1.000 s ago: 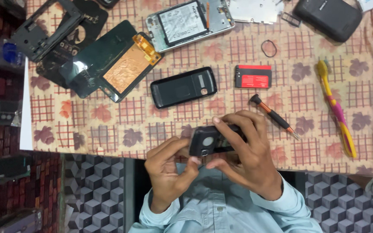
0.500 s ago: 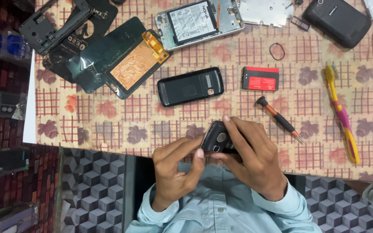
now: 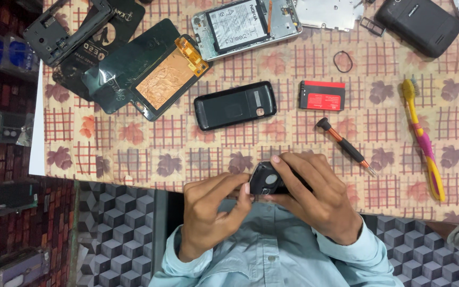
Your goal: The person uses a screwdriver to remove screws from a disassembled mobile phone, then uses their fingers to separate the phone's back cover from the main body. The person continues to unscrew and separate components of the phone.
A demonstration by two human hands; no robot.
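At the near edge of the bench (image 3: 134, 154), just above the pale blue shirt: small black phone part (image 3: 265, 179), held tilted, a round opening facing up. Right hand (image 3: 314, 199) wrapped around its far side, fingers curled over the top. Left hand (image 3: 208, 210) pinching its near end with thumb and forefinger. Beyond, on the patterned cloth: black phone back cover (image 3: 235, 105), red-and-black battery (image 3: 322, 95), small screwdriver (image 3: 345, 146) just past the right hand, yellow-and-pink toothbrush (image 3: 423, 141), opened phone with battery (image 3: 246, 24) at the far edge.
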